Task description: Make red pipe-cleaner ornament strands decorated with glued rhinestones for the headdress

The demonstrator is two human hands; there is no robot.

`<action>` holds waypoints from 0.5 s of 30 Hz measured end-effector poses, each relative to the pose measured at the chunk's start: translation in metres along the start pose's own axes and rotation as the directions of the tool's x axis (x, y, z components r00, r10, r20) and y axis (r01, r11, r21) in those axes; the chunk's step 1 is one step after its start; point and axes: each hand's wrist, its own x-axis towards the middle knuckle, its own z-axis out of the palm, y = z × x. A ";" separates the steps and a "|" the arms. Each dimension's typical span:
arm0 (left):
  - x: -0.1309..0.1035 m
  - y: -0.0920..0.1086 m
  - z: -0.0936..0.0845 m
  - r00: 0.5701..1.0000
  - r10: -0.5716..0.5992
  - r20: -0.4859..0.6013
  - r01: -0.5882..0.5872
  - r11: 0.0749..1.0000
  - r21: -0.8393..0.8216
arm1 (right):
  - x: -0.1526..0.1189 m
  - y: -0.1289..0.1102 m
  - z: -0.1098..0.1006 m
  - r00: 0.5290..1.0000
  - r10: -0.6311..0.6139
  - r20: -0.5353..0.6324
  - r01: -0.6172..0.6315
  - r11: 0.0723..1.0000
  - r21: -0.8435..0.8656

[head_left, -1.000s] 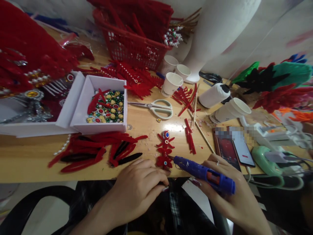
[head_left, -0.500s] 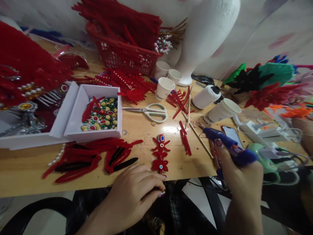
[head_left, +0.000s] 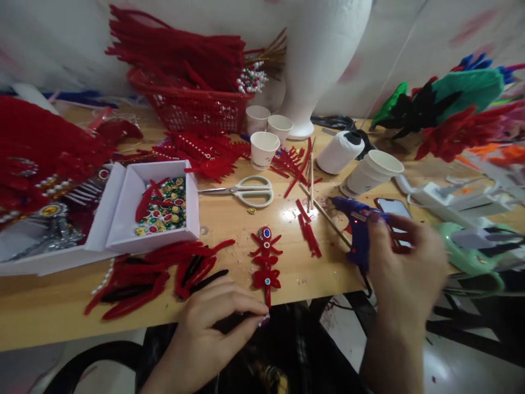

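My left hand (head_left: 221, 323) is closed in a pinch at the table's front edge, on the lower stem of a red plush ornament (head_left: 266, 262). The ornament lies upright in view, with a blue gem at its top and a pale blue gem on its lower petals. My right hand (head_left: 404, 257) grips the rear of a blue hot glue gun (head_left: 360, 232) with thumb and fingers. A small red light glows on the gun, its nozzle points left and its handle hangs toward the table edge. Red plush strips (head_left: 308, 232) lie between the ornament and the gun.
White-handled scissors (head_left: 254, 191) lie behind the ornament. At left stands a white box (head_left: 192, 208) of beads and gems, with red and black plush pieces (head_left: 135, 284) before it. Paper cups (head_left: 262, 150), a thread cone (head_left: 338, 153), a phone (head_left: 391, 207) and a power strip (head_left: 447, 194) stand around.
My right hand has brought the glue gun down to the table, its handle now turned toward the front edge. My left hand has shifted slightly down, still pinching at the ornament's stem.
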 end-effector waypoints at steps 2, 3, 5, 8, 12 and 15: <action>0.004 -0.001 -0.001 0.989 -0.123 -0.080 0.123 0.992 0.000 | -0.022 -0.002 -0.006 0.959 -0.142 -0.244 0.185 0.970 0.160; 0.007 -0.001 0.000 0.975 -0.181 -0.127 0.184 0.983 0.011 | -0.033 -0.003 -0.008 0.946 -0.175 -0.272 0.250 0.930 0.268; 0.016 -0.001 0.001 0.948 -0.246 -0.203 0.260 0.965 0.045 | -0.054 -0.004 -0.007 0.949 -0.300 -0.093 0.311 0.859 0.406; 0.028 -0.002 0.006 0.954 -0.209 -0.214 0.238 0.964 0.120 | -0.074 -0.005 -0.002 0.827 -0.497 0.264 0.332 0.810 0.483; 0.035 -0.003 0.012 0.976 -0.160 -0.145 0.193 0.949 0.249 | -0.080 -0.001 0.001 0.682 -0.600 0.418 0.355 0.771 0.528; 0.034 -0.004 0.015 0.979 -0.167 -0.120 0.195 0.935 0.297 | -0.078 0.001 0.002 0.657 -0.625 0.421 0.369 0.754 0.543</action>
